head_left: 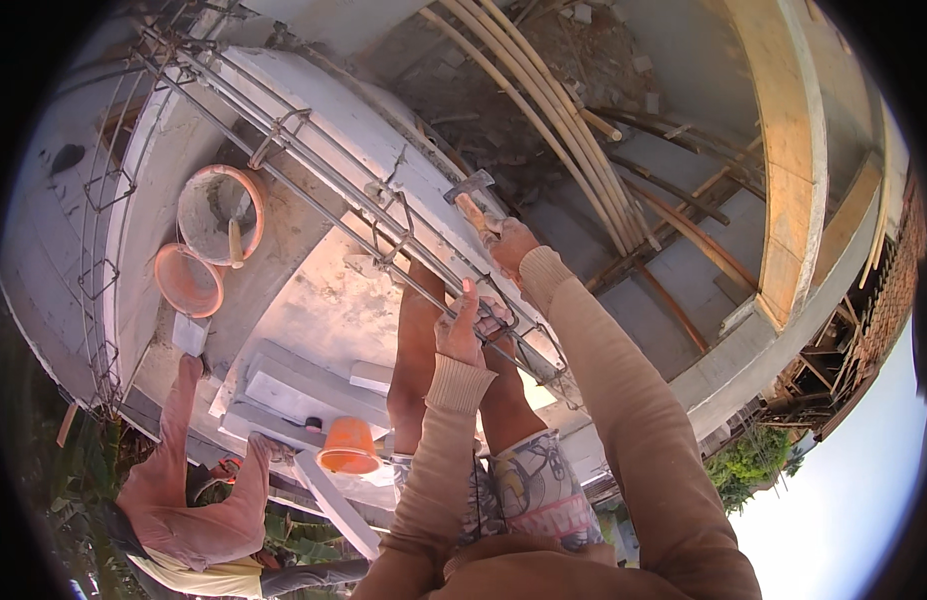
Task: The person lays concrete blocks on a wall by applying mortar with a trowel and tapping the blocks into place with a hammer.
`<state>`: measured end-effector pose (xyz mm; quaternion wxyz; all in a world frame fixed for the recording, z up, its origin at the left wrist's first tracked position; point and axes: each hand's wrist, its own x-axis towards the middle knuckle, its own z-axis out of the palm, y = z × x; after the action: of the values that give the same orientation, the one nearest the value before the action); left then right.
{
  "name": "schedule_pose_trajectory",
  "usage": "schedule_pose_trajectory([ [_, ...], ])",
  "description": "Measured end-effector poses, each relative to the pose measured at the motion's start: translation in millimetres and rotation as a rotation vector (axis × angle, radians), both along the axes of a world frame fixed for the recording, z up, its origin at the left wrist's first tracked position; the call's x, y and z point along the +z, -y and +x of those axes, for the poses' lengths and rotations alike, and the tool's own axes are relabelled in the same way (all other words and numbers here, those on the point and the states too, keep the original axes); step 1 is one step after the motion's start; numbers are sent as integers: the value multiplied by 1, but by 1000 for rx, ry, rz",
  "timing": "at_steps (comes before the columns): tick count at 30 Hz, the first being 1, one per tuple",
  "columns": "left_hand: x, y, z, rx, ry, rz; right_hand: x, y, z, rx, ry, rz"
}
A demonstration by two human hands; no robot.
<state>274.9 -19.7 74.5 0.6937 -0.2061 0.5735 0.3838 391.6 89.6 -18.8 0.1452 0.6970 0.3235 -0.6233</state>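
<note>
Hammer (470, 210) beside rebar cage (410, 233); right hand (510, 247) has fingers clenched round handle. Left hand (466, 327) has fingers grasping cage bar. Advisable: steady cage, left fingers clear of hammer head, short controlled swings.

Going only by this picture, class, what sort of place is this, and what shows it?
Most likely a building site: a long steel rebar cage runs past the person, the right hand grips a hammer-like tool, and pale blocks lie off to the left.
</note>
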Motion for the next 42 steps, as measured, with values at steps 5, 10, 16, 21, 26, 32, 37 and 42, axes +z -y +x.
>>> schedule_pose_trajectory([
  [5,-4,6,0,6,6,7,-19,-17,24,144,-54,60],
  [10,-8,6,6,23,-6,-20,-27,6,8,-68,103,253],
  [16,-8,6,2,15,-3,52,-29,31,1,-72,-12,184],
  [21,-17,8,8,65,3,-24,-20,11,-1,-17,-6,190],
  [26,-21,21,7,-34,-23,-17,-18,6,-9,39,-17,143],
  [32,-4,-1,1,-111,3,-88,-47,1,32,122,-35,382],
  [37,-2,0,2,-162,-71,-75,-54,-2,45,-8,-32,157],
  [42,-1,4,-7,-218,-57,-94,-49,10,32,-17,-2,153],
])
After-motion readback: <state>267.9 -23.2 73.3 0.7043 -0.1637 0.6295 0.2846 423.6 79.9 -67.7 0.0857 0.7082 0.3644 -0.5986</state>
